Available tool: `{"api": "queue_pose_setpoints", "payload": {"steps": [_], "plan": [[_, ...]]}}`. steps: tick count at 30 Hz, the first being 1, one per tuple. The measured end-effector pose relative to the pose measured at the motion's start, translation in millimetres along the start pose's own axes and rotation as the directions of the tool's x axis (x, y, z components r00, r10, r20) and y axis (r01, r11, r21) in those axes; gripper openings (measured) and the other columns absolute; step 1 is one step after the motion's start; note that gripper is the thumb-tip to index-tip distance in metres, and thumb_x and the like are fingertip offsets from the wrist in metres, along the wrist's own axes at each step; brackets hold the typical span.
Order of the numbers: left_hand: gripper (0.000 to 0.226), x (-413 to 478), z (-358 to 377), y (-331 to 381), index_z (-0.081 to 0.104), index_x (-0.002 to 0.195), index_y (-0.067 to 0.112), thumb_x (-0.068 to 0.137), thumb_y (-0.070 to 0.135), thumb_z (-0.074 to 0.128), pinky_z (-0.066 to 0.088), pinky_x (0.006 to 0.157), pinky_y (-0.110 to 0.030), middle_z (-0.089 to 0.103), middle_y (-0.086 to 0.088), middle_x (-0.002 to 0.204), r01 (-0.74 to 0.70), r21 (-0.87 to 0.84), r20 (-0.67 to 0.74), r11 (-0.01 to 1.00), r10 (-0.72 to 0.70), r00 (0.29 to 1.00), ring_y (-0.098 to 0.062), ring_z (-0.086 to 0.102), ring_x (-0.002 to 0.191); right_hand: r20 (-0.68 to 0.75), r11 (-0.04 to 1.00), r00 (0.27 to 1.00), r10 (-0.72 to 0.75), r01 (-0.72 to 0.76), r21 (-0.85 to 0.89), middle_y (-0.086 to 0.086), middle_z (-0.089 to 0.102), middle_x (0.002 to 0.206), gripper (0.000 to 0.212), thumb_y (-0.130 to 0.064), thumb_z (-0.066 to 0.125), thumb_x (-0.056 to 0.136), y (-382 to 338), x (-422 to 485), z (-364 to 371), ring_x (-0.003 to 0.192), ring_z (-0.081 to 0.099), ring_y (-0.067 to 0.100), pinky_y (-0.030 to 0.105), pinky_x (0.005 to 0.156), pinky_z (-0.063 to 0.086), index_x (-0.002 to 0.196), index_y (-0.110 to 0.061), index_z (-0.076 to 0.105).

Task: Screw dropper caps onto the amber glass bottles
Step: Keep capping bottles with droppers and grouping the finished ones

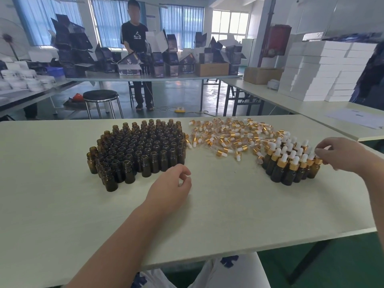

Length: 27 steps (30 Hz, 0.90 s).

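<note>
A dense block of uncapped amber glass bottles (pixel 137 148) stands on the white table (pixel 62 204), left of centre. A loose heap of gold-collared dropper caps with white bulbs (pixel 226 134) lies behind and to the right of it. Farther right stands a cluster of capped amber bottles (pixel 291 161). My right hand (pixel 340 153) is at that cluster's right edge, its fingertips pinching the cap of the outermost capped bottle (pixel 316 165). My left hand (pixel 172 183) hovers over the table just in front of the uncapped block, fingers loosely curled and holding nothing.
A person (pixel 136 50) stands at a far table stacked with dark cartons (pixel 172 61). A black stool (pixel 101 100) is beyond my table's far edge. White boxes (pixel 320 69) are piled on the right-hand table.
</note>
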<state>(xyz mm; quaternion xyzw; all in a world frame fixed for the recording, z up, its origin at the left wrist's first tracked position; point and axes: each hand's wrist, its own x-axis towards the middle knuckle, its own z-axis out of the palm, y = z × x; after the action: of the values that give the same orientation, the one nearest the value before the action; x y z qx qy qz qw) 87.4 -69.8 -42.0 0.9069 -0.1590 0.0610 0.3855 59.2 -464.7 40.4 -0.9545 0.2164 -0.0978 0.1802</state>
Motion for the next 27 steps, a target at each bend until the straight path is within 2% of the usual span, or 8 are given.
{"api": "queue_pose_setpoints", "payload": {"steps": [5, 9, 12, 15, 17, 19, 24, 27], "plan": [[0.014, 0.5, 0.7, -0.9, 0.053, 0.107, 0.030, 0.094, 0.029, 0.047, 0.045, 0.068, -0.027, 0.056, 0.017, 0.098, 0.012, -0.016, -0.002, 1.000, -0.012, 1.000, -0.002, 0.051, 0.069, -0.135, 1.000, 0.991, -0.011, 0.014, 0.019, 0.010, 0.066, 0.083, 0.026, -0.027, 0.051, 0.095, -7.3, -8.4, -8.7, 0.081, 0.057, 0.031, 0.035, 0.073, 0.044, 0.114, -0.010, 0.060], [0.014, 1.1, 1.0, -0.9, 0.053, 0.108, 0.030, 0.095, 0.029, 0.047, 0.042, 0.066, -0.025, 0.056, 0.017, 0.097, 0.011, -0.005, 0.000, 1.000, -0.011, 1.000, -0.003, 0.051, 0.070, -0.302, 0.976, 0.938, -0.173, 0.204, 0.072, -0.007, 0.059, 0.072, 0.020, -0.026, 0.052, 0.094, -43.4, -40.3, -11.2, 0.067, 0.059, 0.021, 0.027, 0.059, 0.040, 0.112, -0.022, 0.058], [0.015, 1.1, 0.7, -0.3, 0.052, 0.109, 0.030, 0.095, 0.030, 0.047, 0.040, 0.064, -0.024, 0.056, 0.017, 0.098, 0.010, 0.002, 0.001, 1.000, -0.010, 1.000, -0.003, 0.051, 0.070, -0.156, 0.943, 0.936, -0.316, 0.328, 0.058, -0.013, 0.061, 0.073, 0.022, -0.028, 0.050, 0.095, -81.3, -58.7, 4.0, 0.054, 0.060, 0.006, 0.021, 0.051, 0.037, 0.117, -0.028, 0.055], [0.015, 0.4, 0.1, 0.3, 0.052, 0.109, 0.029, 0.095, 0.029, 0.047, 0.040, 0.063, -0.024, 0.056, 0.017, 0.098, 0.009, -0.005, 0.004, 1.000, -0.009, 1.000, -0.003, 0.050, 0.068, 0.080, 0.912, 0.911, -0.406, 0.409, -0.026, -0.004, 0.066, 0.081, 0.029, -0.029, 0.048, 0.097, -110.6, -61.9, 34.8, 0.061, 0.060, 0.005, 0.023, 0.054, 0.042, 0.125, -0.025, 0.050], [0.015, 0.1, -0.3, -0.1, 0.053, 0.109, 0.029, 0.095, 0.029, 0.047, 0.041, 0.064, -0.025, 0.056, 0.017, 0.097, 0.009, -0.016, 0.006, 1.000, -0.009, 1.000, -0.003, 0.051, 0.069, 0.204, 0.913, 0.904, -0.377, 0.400, -0.085, 0.003, 0.065, 0.093, 0.031, -0.029, 0.047, 0.097, -123.5, -58.8, 56.0, 0.062, 0.062, 0.010, 0.028, 0.060, 0.051, 0.126, -0.021, 0.047], [0.015, -0.2, -0.5, -0.1, 0.053, 0.108, 0.029, 0.095, 0.029, 0.046, 0.042, 0.065, -0.026, 0.057, 0.016, 0.097, 0.012, -0.021, 0.008, 1.000, -0.012, 1.000, -0.004, 0.051, 0.069, 0.298, 0.928, 0.909, -0.291, 0.344, -0.142, 0.001, 0.060, 0.082, 0.030, -0.030, 0.046, 0.097, -131.7, -54.3, 72.7, 0.054, 0.063, 0.012, 0.029, 0.059, 0.055, 0.125, -0.017, 0.043], [0.013, 0.3, -1.0, 0.2, 0.053, 0.107, 0.030, 0.094, 0.030, 0.047, 0.047, 0.071, -0.030, 0.057, 0.015, 0.093, 0.011, -0.010, 0.016, 1.000, -0.011, 1.000, -0.004, 0.051, 0.072, 0.291, 0.968, 0.951, -0.105, 0.164, -0.188, 0.005, 0.053, 0.074, 0.045, -0.025, 0.046, 0.096, -142.2, -40.4, 93.0, 0.047, 0.058, 0.015, 0.023, 0.043, 0.042, 0.134, -0.005, 0.035], [0.013, 0.3, -1.4, 0.5, 0.053, 0.106, 0.029, 0.094, 0.030, 0.047, 0.049, 0.074, -0.034, 0.058, 0.015, 0.090, 0.016, -0.016, 0.022, 1.000, -0.016, 1.000, -0.005, 0.052, 0.074, 0.260, 0.967, 0.963, -0.077, 0.136, -0.214, 0.005, 0.054, 0.071, 0.037, -0.024, 0.050, 0.093, -144.1, -34.2, 99.6, 0.054, 0.055, 0.016, 0.023, 0.042, 0.040, 0.123, -0.002, 0.045]]}}
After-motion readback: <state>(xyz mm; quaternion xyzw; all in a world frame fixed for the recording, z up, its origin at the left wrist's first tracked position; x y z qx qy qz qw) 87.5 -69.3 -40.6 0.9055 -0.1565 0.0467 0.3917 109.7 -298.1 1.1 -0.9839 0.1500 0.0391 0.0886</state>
